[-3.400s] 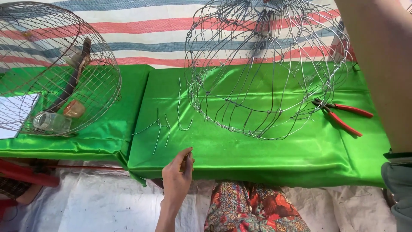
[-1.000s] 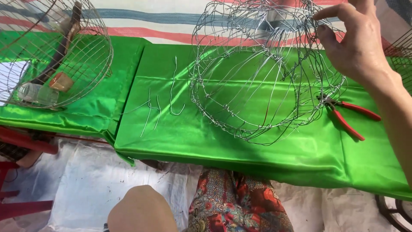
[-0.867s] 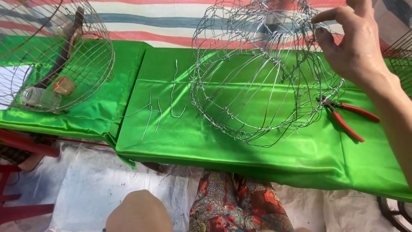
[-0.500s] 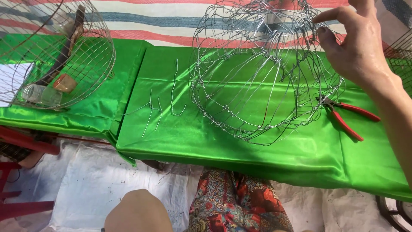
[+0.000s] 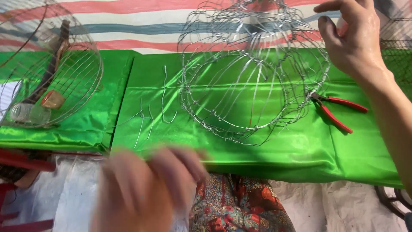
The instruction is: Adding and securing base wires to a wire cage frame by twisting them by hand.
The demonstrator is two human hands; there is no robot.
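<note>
A round cage of bent silver wire (image 5: 253, 73) lies on its side on the green satin cloth (image 5: 274, 150). My right hand (image 5: 352, 41) is raised at its upper right edge, fingers spread and curled around the outer wires. My left hand (image 5: 150, 184) is low in the foreground, blurred with motion, fingers apart and holding nothing I can see. Several loose bent wire pieces (image 5: 154, 111) lie on the cloth just above that hand. Red-handled pliers (image 5: 337, 109) rest on the cloth right of the cage.
A second, rusty wire basket (image 5: 47, 73) sits at the left with a dark wooden stick, a small jar and a tan block inside. A striped cloth (image 5: 141, 21) lies behind. Patterned fabric on my lap (image 5: 240, 206) and white sheeting are below the table edge.
My left hand has risen from the bottom edge and spread its fingers, moving fast toward the loose wires. My right hand stays at the cage's upper right rim.
</note>
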